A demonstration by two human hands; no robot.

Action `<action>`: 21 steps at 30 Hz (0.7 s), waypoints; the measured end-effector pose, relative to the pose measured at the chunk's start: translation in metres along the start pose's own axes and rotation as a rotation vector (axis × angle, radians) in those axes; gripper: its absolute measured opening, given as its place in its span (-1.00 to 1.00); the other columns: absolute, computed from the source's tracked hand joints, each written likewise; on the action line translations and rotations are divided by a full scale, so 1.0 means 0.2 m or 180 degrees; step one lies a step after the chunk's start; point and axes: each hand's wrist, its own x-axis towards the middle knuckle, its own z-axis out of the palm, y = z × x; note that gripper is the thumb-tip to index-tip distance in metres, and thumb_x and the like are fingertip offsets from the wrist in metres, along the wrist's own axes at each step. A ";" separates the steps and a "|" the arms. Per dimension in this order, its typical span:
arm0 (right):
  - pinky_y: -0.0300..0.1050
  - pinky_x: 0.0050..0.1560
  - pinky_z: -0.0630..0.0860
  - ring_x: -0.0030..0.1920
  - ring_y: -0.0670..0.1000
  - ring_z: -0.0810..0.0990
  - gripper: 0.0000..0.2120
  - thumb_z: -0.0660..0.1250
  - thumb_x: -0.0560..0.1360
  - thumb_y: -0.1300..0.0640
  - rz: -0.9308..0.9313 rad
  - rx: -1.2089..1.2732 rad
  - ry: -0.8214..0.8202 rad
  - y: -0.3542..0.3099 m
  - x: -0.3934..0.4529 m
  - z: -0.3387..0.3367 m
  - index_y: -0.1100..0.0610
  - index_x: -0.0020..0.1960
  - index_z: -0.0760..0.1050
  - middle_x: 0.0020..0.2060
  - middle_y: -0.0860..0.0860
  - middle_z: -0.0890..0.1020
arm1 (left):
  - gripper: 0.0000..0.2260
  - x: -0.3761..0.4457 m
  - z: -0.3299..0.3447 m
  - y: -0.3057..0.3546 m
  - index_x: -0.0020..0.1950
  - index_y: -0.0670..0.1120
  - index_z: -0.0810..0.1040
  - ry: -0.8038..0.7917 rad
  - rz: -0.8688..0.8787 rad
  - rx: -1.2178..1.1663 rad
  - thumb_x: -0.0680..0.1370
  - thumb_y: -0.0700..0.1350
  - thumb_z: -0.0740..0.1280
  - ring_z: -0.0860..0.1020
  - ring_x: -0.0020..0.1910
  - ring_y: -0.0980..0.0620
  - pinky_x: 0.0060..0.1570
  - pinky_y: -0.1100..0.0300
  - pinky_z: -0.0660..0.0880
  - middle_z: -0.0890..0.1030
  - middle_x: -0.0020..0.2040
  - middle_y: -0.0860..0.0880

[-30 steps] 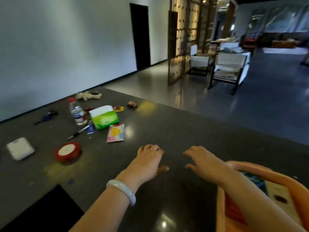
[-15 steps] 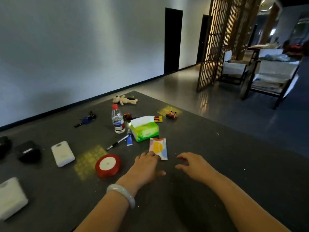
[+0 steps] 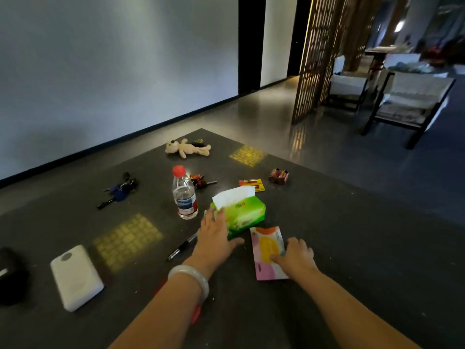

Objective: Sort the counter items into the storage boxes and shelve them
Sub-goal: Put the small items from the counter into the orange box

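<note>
dark speckled stone desk with items scattered across it. left hand, pale bangle at the wrist, lies on the near end of the green soft tissue pack, fingers spread over its left edge and thumb out along the near side; a white tissue sticks up from the pack's top. right hand rests on the flat pink-and-orange sachet just beside the tissue pack, fingers loosely bent on its right edge, thumb pressing its face; cannot tell whether it pinches the sachet. clear plastic water bottle with red cap stands upright just left of the tissue pack. black pen lies partly under the left hand. white rectangular power bank sits well to the left. cream plush bear lies at the far edge. blue key bunch far left; red battery card and small battery bundle beyond the pack.
</note>
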 end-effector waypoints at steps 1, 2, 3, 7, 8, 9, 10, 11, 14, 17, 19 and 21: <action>0.00 0.29 0.41 0.33 0.12 0.36 -0.26 0.42 0.43 -0.10 0.0051 -0.0123 0.0053 -0.02 0.03 0.01 0.15 0.46 0.19 0.36 0.11 0.33 | -0.10 0.05 0.00 -0.02 0.57 -0.05 -0.04 0.0049 -0.0073 -0.0101 0.44 0.13 0.45 -0.04 0.54 -0.15 0.48 -0.08 0.08 -0.06 0.56 -0.14; 0.02 0.31 0.41 0.35 0.13 0.35 -0.23 0.45 0.41 -0.08 0.0112 -0.0192 0.0072 -0.04 0.05 0.01 0.15 0.47 0.18 0.37 0.13 0.31 | -0.07 0.10 0.00 -0.05 0.57 -0.04 -0.05 0.0066 -0.0080 -0.0123 0.42 0.13 0.47 -0.06 0.54 -0.15 0.48 -0.08 0.07 -0.09 0.56 -0.13; 0.03 0.31 0.41 0.34 0.14 0.35 -0.21 0.48 0.39 -0.05 0.0191 -0.0176 0.0058 -0.05 0.08 0.02 0.16 0.47 0.17 0.37 0.14 0.30 | -0.06 0.13 0.01 -0.07 0.58 -0.01 -0.06 0.0033 -0.0026 -0.0069 0.41 0.14 0.47 -0.10 0.54 -0.14 0.48 -0.09 0.06 -0.13 0.57 -0.12; -0.03 0.08 0.54 0.21 0.12 0.49 -0.16 0.56 0.31 0.06 0.0578 0.0342 -0.0166 -0.09 0.17 0.03 0.15 0.43 0.17 0.26 0.15 0.42 | -0.06 0.29 0.03 -0.14 0.57 0.05 -0.04 -0.0282 0.0070 0.0173 0.39 0.19 0.47 -0.16 0.54 -0.17 0.48 -0.15 0.04 -0.23 0.56 -0.09; -0.08 -0.03 0.53 0.15 0.10 0.52 -0.19 0.55 0.32 0.08 0.0627 0.0428 -0.0234 -0.10 0.18 0.02 0.16 0.41 0.17 0.21 0.14 0.45 | -0.04 0.32 0.04 -0.15 0.57 0.05 -0.04 -0.0358 0.0030 0.0147 0.37 0.20 0.48 -0.16 0.54 -0.17 0.49 -0.16 0.03 -0.24 0.56 -0.09; -0.11 -0.11 0.50 0.09 0.07 0.54 -0.22 0.54 0.33 0.09 0.0648 0.0470 -0.0321 -0.10 0.20 0.02 0.16 0.40 0.20 0.16 0.13 0.48 | -0.02 0.36 0.04 -0.17 0.57 0.04 -0.05 -0.0439 0.0004 0.0107 0.35 0.21 0.49 -0.16 0.54 -0.17 0.49 -0.16 0.03 -0.23 0.56 -0.09; -0.14 -0.16 0.47 -0.01 0.02 0.55 -0.28 0.53 0.35 0.09 0.0642 0.0485 -0.0415 -0.10 0.20 0.01 0.15 0.38 0.24 0.09 0.10 0.49 | 0.01 0.38 0.05 -0.18 0.57 0.04 -0.06 -0.0523 0.0000 0.0061 0.33 0.21 0.51 -0.14 0.54 -0.16 0.49 -0.16 0.04 -0.21 0.56 -0.09; -0.16 -0.20 0.45 -0.10 -0.03 0.53 -0.36 0.51 0.37 0.09 0.0627 0.0500 -0.0503 -0.10 0.21 0.01 0.15 0.34 0.29 0.01 0.06 0.49 | 0.04 0.40 0.06 -0.18 0.57 0.04 -0.08 -0.0596 0.0011 0.0010 0.31 0.21 0.52 -0.11 0.54 -0.16 0.48 -0.17 0.06 -0.19 0.56 -0.09; -0.12 -0.12 0.50 -0.07 -0.02 0.50 -0.53 0.47 0.42 0.11 0.0569 0.0677 -0.0533 -0.09 0.22 0.00 0.13 0.26 0.40 -0.05 0.02 0.48 | 0.04 0.42 0.07 -0.19 0.55 0.04 -0.04 -0.0556 0.0106 -0.0034 0.28 0.20 0.55 0.10 0.49 -0.18 0.45 -0.13 0.16 0.02 0.52 -0.11; -0.10 -0.11 0.47 -0.06 -0.02 0.49 -0.60 0.42 0.46 0.13 0.0481 0.1002 -0.0436 -0.07 0.20 -0.02 0.10 0.25 0.39 -0.03 0.01 0.47 | -0.03 0.42 0.06 -0.19 0.52 0.03 0.05 -0.0353 0.0261 -0.0015 0.29 0.17 0.55 0.21 0.40 -0.13 0.40 -0.07 0.22 0.16 0.41 -0.09; -0.12 -0.16 0.45 -0.10 -0.03 0.50 -0.60 0.39 0.49 0.13 0.0416 0.1186 -0.0420 -0.06 0.18 -0.04 0.10 0.28 0.37 0.00 0.03 0.48 | -0.07 0.40 0.05 -0.17 0.51 0.03 0.08 -0.0276 0.0368 -0.0116 0.30 0.15 0.55 0.21 0.38 -0.11 0.40 -0.05 0.23 0.18 0.39 -0.08; -0.16 -0.24 0.42 -0.10 -0.03 0.51 -0.58 0.38 0.50 0.12 0.0417 0.1280 -0.0364 -0.04 0.16 -0.06 0.10 0.31 0.36 0.03 0.04 0.49 | -0.09 0.37 0.04 -0.16 0.51 0.03 0.11 -0.0235 0.0443 -0.0265 0.31 0.12 0.55 0.18 0.37 -0.09 0.40 -0.02 0.23 0.18 0.37 -0.06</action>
